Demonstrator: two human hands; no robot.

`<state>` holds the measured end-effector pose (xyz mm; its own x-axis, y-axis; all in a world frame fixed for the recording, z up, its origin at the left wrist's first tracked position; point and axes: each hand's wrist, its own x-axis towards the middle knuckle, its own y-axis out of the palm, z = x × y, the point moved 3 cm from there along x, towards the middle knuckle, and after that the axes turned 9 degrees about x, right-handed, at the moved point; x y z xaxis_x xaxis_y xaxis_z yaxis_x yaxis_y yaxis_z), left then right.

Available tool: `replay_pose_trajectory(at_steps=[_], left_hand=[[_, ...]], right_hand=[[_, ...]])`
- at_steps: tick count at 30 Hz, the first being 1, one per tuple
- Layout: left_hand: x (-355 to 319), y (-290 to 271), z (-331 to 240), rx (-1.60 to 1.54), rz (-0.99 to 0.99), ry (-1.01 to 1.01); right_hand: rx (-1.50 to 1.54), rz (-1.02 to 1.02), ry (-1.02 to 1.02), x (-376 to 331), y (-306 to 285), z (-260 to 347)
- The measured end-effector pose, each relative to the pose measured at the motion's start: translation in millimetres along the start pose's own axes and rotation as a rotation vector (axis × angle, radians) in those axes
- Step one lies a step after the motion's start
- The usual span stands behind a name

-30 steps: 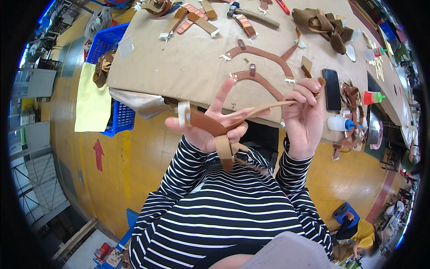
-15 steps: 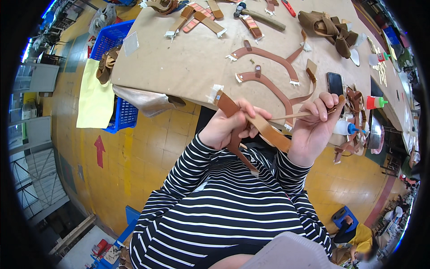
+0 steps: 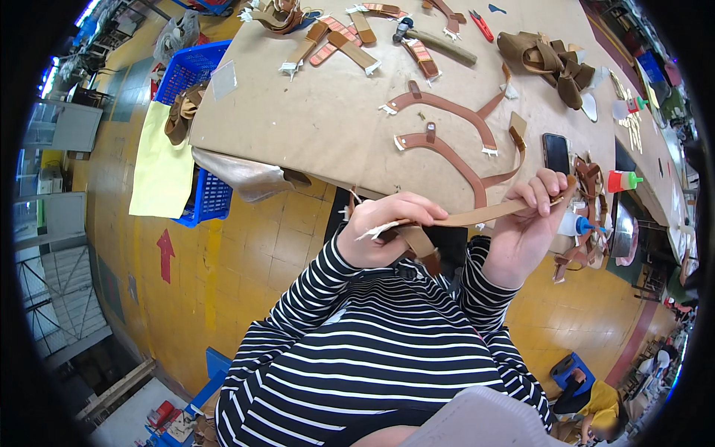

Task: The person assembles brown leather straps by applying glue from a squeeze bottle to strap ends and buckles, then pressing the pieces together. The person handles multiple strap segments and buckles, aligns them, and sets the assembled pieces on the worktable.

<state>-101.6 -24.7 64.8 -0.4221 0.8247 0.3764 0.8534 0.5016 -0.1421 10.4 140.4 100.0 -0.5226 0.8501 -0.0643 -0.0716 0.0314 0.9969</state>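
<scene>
My left hand [image 3: 381,229] is closed round a brown leather strap piece [image 3: 477,217], whose frayed white end sticks out past the fingers. A shorter arm of the piece hangs below that hand. The long tan arm runs across to my right hand [image 3: 525,235], which pinches its far end between thumb and fingers, near some small metal part. Just beyond my hands, two curved brown strap pieces [image 3: 465,112] [image 3: 447,150] lie on the paper-covered table [image 3: 298,127].
A hammer [image 3: 439,46], a red cutter [image 3: 481,26] and more straps [image 3: 354,48] lie farther back. To the right are a black phone [image 3: 555,153], a bottle with a blue nozzle [image 3: 573,223] and a brown strap bundle [image 3: 547,59]. A blue crate [image 3: 212,195] stands left.
The leather strap piece has been turned over in my left hand, so its tan side shows and its long arm is stretched toward my right hand. My right hand keeps its pinch.
</scene>
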Motion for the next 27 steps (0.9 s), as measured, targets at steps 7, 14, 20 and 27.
replay_pose_trajectory(at_steps=[7, 14, 20, 27], left_hand=[[-1.0, -0.2, 4.0, -0.427, -0.595, 0.198], [-24.6, -54.8, 37.0, -0.603, -0.495, -0.421], [-39.0, 20.3, 48.0, -0.778, 0.240, -0.892], [-15.0, 0.3, 61.8, -1.118, -0.349, -0.662]], right_hand=[[0.011, 0.020, 0.019, -3.9, 2.5, 1.1], [0.072, 0.182, 0.062, 5.0, 9.8, 16.0], [0.221, 0.194, 0.373, -19.1, 14.1, -12.6], [-0.329, 0.832, 0.862, -32.1, 12.7, -6.1]])
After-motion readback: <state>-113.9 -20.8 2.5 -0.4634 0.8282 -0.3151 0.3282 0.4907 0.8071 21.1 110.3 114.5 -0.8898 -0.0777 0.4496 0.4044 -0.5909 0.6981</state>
